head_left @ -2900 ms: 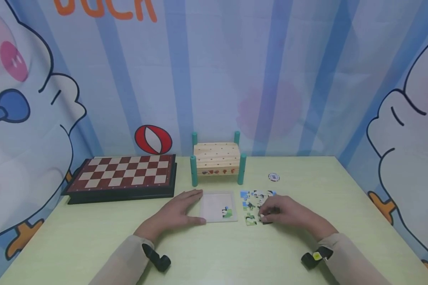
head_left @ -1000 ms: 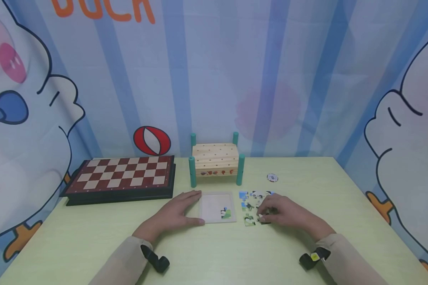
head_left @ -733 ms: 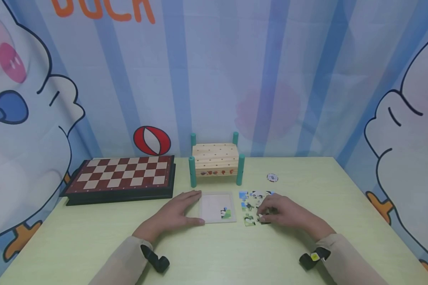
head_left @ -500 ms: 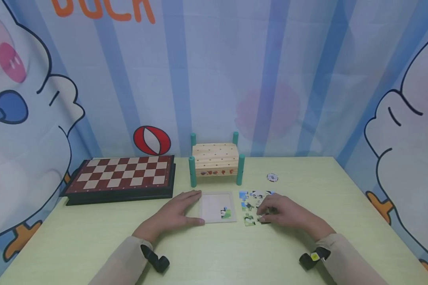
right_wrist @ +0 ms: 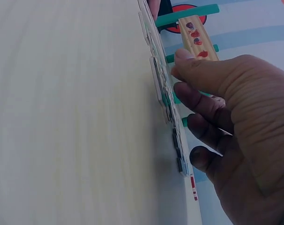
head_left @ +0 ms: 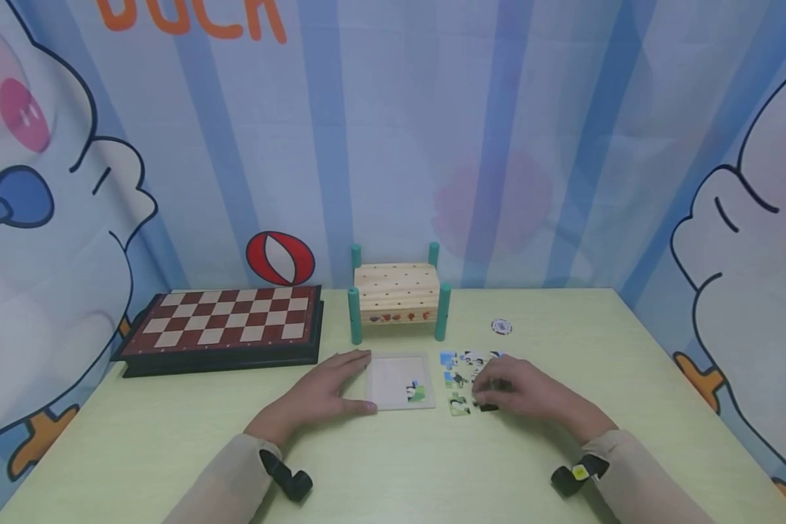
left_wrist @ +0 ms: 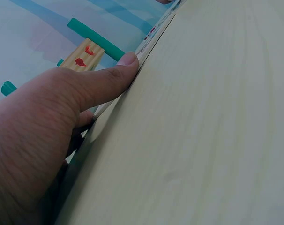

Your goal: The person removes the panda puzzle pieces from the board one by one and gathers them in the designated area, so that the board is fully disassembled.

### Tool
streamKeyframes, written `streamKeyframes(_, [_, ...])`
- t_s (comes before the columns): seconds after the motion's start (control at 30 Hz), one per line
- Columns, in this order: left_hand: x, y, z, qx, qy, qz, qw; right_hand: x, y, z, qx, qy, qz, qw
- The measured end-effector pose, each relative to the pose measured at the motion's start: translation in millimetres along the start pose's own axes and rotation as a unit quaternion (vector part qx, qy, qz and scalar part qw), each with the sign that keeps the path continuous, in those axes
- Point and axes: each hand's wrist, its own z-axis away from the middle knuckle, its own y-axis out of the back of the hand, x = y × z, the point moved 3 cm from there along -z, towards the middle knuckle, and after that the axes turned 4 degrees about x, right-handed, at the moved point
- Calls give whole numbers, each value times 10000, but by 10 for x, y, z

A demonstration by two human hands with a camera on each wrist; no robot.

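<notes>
A pale square puzzle tray [head_left: 393,378] lies flat on the table, with one green-and-white panda jigsaw piece [head_left: 415,391] in its lower right corner. My left hand [head_left: 324,393] rests at the tray's left side, fingers extended to the upper corner and thumb at the lower one; in the left wrist view the thumb [left_wrist: 109,84] touches the tray edge. Several jigsaw pieces [head_left: 456,380] lie right of the tray. Over their right part hovers my right hand [head_left: 520,389], fingers loosely bent. The right wrist view shows thumb and index fingertip apart, nothing visible between them. The hand hides some pieces.
A red-and-white chessboard box [head_left: 225,320] stands at the back left. Behind the tray is a small wooden stand [head_left: 398,291] with green legs. A round chip [head_left: 501,327] lies behind the pieces. A striped cartoon curtain [head_left: 393,131] borders the table.
My right fingers have shifted slightly over the pieces; the pale bit seen by the fingertips before no longer shows. The left hand and tray stay put.
</notes>
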Motion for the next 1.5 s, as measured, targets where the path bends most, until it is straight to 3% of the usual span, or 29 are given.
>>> streamKeyframes(0.4, [23,14,6,-33,60,-68,10000,-140,-68,-132,85,216,-275,9994])
streamKeyframes(0.73, [-6,2,13,28,16,13,10000,-337,-334,-554,-148,298,-267,9991])
streamKeyframes(0.93, [13,20,12,31,-19,98,9999,-390,-449,-757,-433,-78,-48,9990])
streamKeyframes(1.13, [30,28,16,26,-11,106,9999,-368,-480,-771,-625,-272,12,9977])
streamKeyframes(1.5, [1,10,8,38,-55,99,9999,-421,-525,-767,-595,-48,31,9982])
